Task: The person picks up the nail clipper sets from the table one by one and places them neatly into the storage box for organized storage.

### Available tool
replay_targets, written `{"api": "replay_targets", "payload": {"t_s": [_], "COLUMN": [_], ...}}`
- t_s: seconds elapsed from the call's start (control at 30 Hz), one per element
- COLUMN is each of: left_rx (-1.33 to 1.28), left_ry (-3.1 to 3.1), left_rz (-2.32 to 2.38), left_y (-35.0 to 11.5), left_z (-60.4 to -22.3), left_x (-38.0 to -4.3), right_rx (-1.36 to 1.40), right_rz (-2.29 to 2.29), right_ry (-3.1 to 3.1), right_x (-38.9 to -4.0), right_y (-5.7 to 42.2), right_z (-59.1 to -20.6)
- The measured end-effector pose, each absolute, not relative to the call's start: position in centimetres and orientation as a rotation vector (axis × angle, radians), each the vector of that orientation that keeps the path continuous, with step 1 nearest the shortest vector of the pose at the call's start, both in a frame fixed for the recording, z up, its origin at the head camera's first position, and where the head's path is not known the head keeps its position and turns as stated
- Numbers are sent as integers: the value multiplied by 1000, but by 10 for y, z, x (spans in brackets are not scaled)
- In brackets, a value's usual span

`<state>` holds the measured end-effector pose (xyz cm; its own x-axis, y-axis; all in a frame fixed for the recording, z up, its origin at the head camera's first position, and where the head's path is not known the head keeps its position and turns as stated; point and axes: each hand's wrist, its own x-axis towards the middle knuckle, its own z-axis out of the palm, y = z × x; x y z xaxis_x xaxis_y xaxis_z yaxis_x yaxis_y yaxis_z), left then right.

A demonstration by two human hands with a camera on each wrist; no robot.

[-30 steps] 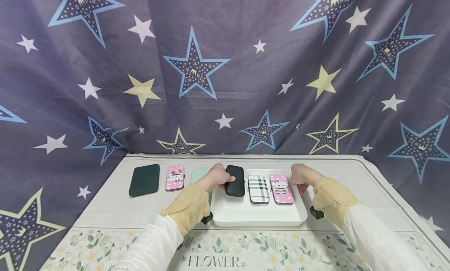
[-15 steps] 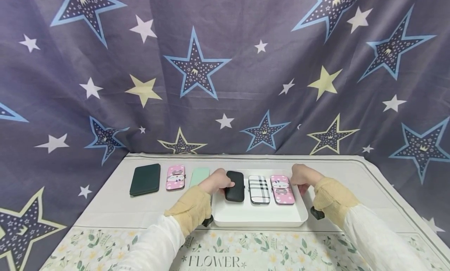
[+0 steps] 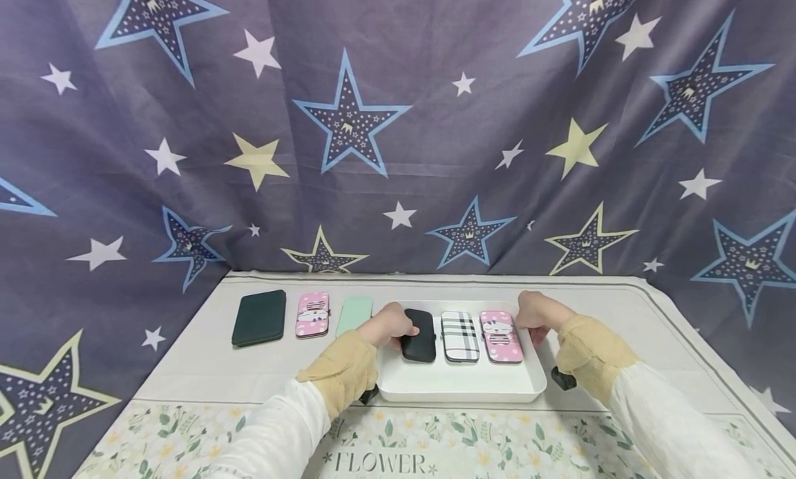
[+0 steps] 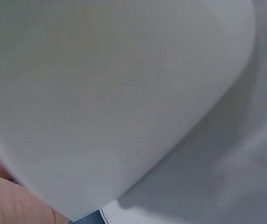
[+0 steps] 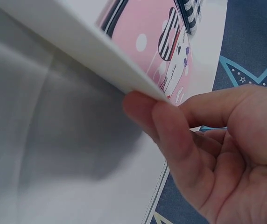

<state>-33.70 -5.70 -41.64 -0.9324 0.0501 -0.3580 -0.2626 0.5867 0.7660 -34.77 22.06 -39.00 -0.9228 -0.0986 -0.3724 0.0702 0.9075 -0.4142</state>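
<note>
A white tray (image 3: 460, 386) stands on the table and holds a row of flat clasp cases. At its left side, my left hand (image 3: 390, 321) holds a black case (image 3: 420, 345) by its left edge, thumb on top; the case lies in the tray. Beside it are a plaid case (image 3: 460, 336) and a pink case (image 3: 501, 336) with a cartoon print. My right hand (image 3: 536, 313) pinches the tray's right rim, as the right wrist view shows its fingers (image 5: 173, 130) on the edge. The left wrist view mostly shows the tray's wall (image 4: 124, 102), with fingers partly hidden behind it.
Left of the tray lie a mint-green case (image 3: 354, 314), another pink case (image 3: 313, 314) and a larger dark green case (image 3: 259, 318). A starry curtain (image 3: 398, 154) hangs behind the table. A flower-print cloth (image 3: 466, 437) covers the front.
The left hand has lowered the black case from a raised position down into the tray, beside the plaid one. The right hand stays at the right rim.
</note>
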Motion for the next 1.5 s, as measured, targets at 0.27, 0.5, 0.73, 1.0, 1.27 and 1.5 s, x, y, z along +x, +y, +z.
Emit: {"api": "replay_targets", "payload": {"t_s": [0.27,0.5,0.73,1.0,1.27,1.5], "left_rx": [-125,-53,-29,-2,31,48], "left_ry": [2594,2730,2798,2800,2769,2752], "left_rz": [1062,762,667,627,592,625], "left_y": [-53,-50,-55,-53,-54,-55], "left_z": [-414,-409,-407,-407,-407,-401], "left_x": [-337,-334,-328,-326,-328,-326], "right_rx": [-20,-13,-28,-7,-15,-40], "right_rz": [-608,-601,-602,-593,-598,-577], "right_ry": [2680,2691,2692,2695,2695,2711], "right_x": [-350,-348,-348,-348,-348,-347], "right_y": [222,222,219,220,222,222], "right_z": [-392,-393,-396,-397,-396,-395]}}
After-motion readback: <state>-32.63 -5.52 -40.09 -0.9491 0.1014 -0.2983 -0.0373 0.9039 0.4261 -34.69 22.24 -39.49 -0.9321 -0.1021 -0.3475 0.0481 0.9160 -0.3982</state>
